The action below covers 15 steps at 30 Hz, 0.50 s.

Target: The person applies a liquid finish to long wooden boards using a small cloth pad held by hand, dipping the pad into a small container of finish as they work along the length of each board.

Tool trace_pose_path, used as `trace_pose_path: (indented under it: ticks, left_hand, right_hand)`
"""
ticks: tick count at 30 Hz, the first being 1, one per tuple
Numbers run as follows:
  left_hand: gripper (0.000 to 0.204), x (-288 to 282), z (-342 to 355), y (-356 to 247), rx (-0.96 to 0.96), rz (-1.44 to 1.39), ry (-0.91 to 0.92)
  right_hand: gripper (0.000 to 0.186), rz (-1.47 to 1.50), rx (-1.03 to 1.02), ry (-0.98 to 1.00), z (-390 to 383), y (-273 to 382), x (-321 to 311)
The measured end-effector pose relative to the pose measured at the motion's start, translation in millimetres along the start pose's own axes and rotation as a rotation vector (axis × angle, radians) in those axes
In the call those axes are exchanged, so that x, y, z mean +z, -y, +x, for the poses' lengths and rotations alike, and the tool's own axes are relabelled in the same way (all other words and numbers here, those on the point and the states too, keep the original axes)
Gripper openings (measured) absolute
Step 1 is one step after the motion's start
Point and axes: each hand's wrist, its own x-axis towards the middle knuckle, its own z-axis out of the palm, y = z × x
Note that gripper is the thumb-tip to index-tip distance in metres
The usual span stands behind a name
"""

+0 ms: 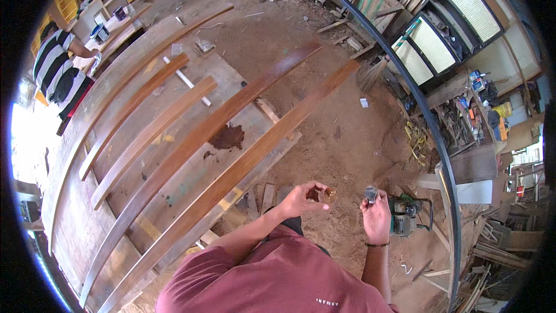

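Note:
My left hand (302,199) is closed, its thumb and fingers curled round a small see-through amber thing (329,192). Its exact kind is hard to make out, as the fingers hide part of it. My right hand (377,215) is raised to the right and pinches a small dark grey wad (370,192) at the fingertips. The two hands are apart, in front of my body. Left of them, a long brown wooden board (255,146) lies across a work table. Beside it lies a darker, glossy-looking board (202,129).
More boards (153,130) lie on the table (231,87), near a dark brown stain (227,137) and a white tube (188,81). A green and grey motor machine (406,217) stands right. A long dark strip (428,116) arches beyond it. Another person (63,66) works far left.

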Motion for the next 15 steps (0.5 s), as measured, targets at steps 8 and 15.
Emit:
trace_pose_path:
  ticks: [8, 15]
  left_hand:
    - [0.054, -45, 99, -60, 0.035, -0.041, -0.094]
    - [0.055, -69, 135, -68, 0.045, -0.172, -0.237]
  right_hand:
    - [0.012, 0.016, 0.084, -0.032, 145, 25, 10]
    - [0.017, -0.307, 0.099, -0.043, 264, 18, -15]
